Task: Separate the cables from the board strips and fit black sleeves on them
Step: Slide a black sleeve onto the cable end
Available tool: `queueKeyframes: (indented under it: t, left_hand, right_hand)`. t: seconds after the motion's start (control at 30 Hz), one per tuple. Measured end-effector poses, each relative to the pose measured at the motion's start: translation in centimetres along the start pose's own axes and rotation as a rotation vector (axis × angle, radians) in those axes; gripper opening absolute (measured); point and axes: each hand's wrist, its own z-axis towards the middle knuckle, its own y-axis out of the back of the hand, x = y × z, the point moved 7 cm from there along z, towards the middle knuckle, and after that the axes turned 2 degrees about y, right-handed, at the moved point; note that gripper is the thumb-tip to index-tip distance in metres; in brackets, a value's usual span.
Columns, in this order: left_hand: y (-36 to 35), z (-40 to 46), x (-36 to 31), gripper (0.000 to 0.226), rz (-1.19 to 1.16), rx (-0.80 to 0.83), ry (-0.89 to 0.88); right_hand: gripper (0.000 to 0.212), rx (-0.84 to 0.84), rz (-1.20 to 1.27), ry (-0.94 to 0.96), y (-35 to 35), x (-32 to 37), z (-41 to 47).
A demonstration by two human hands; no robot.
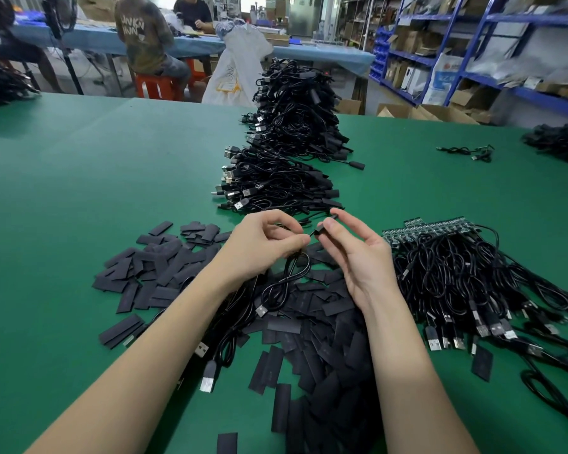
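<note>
My left hand (pixel 259 247) pinches a black USB cable (pixel 277 291) near its end; the cable loops down below the hand to its silver plug. My right hand (pixel 351 253) pinches a black sleeve (pixel 325 224) just right of the cable's tip, above the table. Loose flat black sleeves (pixel 164 270) lie scattered under and around both forearms. To the right lies a bundle of cables (pixel 466 283) still joined to green board strips (pixel 433 229). A long pile of sleeved cables (pixel 286 158) runs away from my hands up the middle.
The green table (pixel 79 191) stretches wide to the left. A few stray cables (pixel 469 152) and another dark pile (pixel 561 142) lie at the far right. People sit at a blue table behind; blue shelving (pixel 473 44) stands at the right.
</note>
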Motion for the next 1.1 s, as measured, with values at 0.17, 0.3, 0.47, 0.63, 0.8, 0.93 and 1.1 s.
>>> queueKeyframes:
  t: [0.17, 0.3, 0.47, 0.63, 0.8, 0.93, 1.1]
  left_hand:
    - [-0.3, 0.0, 0.0, 0.008, 0.023, 0.011, -0.002]
    - [-0.2, -0.2, 0.0, 0.009, 0.016, -0.003, 0.011]
    - [-0.1, -0.2, 0.0, 0.009, 0.026, -0.009, 0.012]
    - [-0.2, 0.1, 0.1, 0.008, 0.088, 0.022, 0.017]
    - [-0.6, -0.1, 0.3, 0.020, 0.288, 0.186, 0.049]
    - [-0.7, -0.2, -0.1, 0.011, 0.304, 0.210, 0.003]
    - [-0.9, -0.2, 0.1, 0.009, 0.251, 0.196, 0.037]
  right_hand:
    - [0.023, -0.023, 0.013, -0.003, 0.1, -0.1, 0.0]
    - [0.022, -0.005, -0.001, -0.014, -0.2, -0.2, 0.0]
    - [0.023, -0.003, -0.013, -0.014, -0.4, -0.3, -0.1]
    - [0.024, -0.068, 0.030, -0.010, 0.1, -0.2, -0.1]
    - [0.030, -0.150, 0.102, -0.010, 0.9, 0.2, -0.1]
    - [0.032, -0.181, 0.115, -0.002, 1.2, 0.4, -0.2]
    - [0.028, -0.161, 0.095, 0.012, 0.8, 0.3, -0.1]
